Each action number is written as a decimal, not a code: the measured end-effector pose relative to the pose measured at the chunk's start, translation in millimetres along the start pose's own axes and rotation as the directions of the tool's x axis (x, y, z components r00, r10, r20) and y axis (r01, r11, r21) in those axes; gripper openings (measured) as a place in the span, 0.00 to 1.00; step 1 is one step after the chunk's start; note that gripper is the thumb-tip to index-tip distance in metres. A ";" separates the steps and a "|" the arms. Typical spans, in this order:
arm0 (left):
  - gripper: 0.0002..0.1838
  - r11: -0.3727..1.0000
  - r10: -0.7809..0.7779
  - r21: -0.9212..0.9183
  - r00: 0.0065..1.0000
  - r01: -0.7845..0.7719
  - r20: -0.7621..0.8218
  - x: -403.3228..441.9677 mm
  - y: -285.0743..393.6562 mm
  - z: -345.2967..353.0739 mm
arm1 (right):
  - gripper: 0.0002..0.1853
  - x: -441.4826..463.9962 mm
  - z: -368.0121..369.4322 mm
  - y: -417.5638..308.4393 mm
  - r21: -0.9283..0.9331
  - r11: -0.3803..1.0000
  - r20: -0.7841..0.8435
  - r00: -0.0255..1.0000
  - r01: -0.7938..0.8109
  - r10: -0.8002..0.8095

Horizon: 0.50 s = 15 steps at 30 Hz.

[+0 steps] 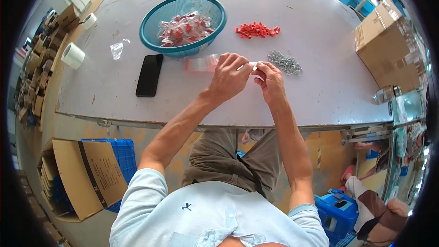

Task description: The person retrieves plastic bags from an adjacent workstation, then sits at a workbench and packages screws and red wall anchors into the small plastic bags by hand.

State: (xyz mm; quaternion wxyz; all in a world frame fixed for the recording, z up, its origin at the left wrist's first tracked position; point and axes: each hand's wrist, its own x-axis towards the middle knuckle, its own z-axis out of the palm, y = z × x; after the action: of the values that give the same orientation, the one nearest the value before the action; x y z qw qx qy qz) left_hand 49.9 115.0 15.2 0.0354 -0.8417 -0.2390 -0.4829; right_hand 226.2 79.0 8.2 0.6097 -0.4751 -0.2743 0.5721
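Both hands meet over the table, close to its front half. My left hand (230, 74) is closed, its fingers pinched on a small whitish piece (254, 66), perhaps a clear plastic bag. My right hand (270, 81) pinches the same piece from the other side. Clear bags with red edges (201, 63) lie just left of my left hand. Behind them stands a teal basket (151, 45) holding many small bags with red pieces (185, 29). A pile of red pieces (257, 30) lies behind my right hand, and a heap of grey metal screws (286, 62) lies to its right.
A black phone (149, 75), a scrap of clear plastic (117, 50) and tape rolls (73, 56) are on the table's left. On the right stand a cardboard box (386, 48) and a glass jar (385, 94). Another person (382, 215) is partly visible at lower right.
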 end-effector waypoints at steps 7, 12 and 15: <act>0.06 0.056 -0.774 -0.681 0.463 0.730 0.432 7.9 10.8 35.1 | 0.12 5.7 -18.5 -4.4 -0.207 0.939 -0.004 0.960 0.274 -0.281; 0.04 -0.142 -0.699 -0.763 0.482 0.631 0.529 1.6 4.8 41.4 | 0.09 18.5 -32.7 8.8 -0.254 0.926 0.150 0.957 0.280 -0.249; 0.04 -0.063 -0.641 -0.654 0.471 0.754 0.606 -0.4 -1.6 39.1 | 0.06 21.4 -31.3 10.0 -0.127 0.947 0.128 0.952 0.295 -0.279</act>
State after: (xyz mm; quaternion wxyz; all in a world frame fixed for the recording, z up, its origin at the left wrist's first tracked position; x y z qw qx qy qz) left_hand 80.2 127.6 -6.2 -0.6733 -0.4967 -0.3442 -0.4261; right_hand 253.5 90.2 -17.7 0.6346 -0.4411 -0.4140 0.4809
